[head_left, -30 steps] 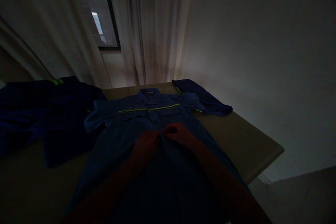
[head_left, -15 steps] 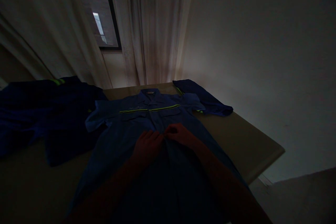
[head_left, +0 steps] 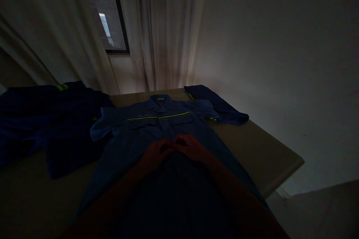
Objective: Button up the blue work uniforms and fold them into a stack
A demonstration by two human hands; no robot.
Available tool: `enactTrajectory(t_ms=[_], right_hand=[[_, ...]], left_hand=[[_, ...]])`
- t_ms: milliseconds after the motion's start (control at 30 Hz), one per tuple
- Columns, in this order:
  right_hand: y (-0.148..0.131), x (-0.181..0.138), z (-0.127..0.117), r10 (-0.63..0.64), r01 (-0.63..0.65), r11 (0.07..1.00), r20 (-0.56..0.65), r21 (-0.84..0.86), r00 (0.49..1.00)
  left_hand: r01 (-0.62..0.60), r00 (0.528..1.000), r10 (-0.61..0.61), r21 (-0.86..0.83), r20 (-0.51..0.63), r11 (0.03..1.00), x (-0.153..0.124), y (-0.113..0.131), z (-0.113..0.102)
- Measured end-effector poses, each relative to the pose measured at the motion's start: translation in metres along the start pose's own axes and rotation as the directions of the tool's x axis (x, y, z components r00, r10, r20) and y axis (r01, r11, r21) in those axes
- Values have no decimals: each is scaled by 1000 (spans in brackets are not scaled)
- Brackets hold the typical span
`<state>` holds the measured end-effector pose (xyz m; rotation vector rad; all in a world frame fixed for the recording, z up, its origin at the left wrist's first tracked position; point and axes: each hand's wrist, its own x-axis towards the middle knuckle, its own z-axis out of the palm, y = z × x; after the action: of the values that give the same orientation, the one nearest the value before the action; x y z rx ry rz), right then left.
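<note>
A blue short-sleeved work shirt lies front up, its collar toward the window and a yellow-green stripe across the chest. My left hand pinches the shirt's front placket near the middle, below the chest pockets. Close against it, my right hand pinches the same placket, thumb and fingers curled into a ring. The fingertips of both hands nearly meet. The dim light hides any button between them.
Dark blue garments with yellow-green strips are heaped on the left. A folded dark blue garment lies under the shirt's right-hand sleeve. The tan table ends at a corner on the right, near a pale wall. Curtains hang behind.
My left hand has turned, its fingers now curled into a pinch with a gap showing behind the thumb. The right hand has shifted slightly left and down. The shirt lies nearly as before.
</note>
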<state>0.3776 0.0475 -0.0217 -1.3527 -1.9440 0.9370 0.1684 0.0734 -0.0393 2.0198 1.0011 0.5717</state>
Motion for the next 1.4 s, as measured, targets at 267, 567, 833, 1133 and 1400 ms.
enactTrajectory(t_ms=[267,567,833,1133,1400], right_hand=[[-9,-6,6,-174,176,955,27,-241,984],[15,8,5,16,-15,1000,-96,12,995],[-15,-5,-9,17,-67,990,-361,-128,932],[-55,-111,50,241,-343,814,-264,-469,934],[-12,-119,49,293,-312,949,-469,38,833]], left_hand=[[40,999,-38,87,-29,995,1,-1,6],[-63,987,121,452,-101,890,-6,8,13],[-134,956,267,622,-126,772,-2,-4,15],[-145,929,311,574,-202,806,-15,14,10],[-305,952,277,308,134,901,-68,33,32]])
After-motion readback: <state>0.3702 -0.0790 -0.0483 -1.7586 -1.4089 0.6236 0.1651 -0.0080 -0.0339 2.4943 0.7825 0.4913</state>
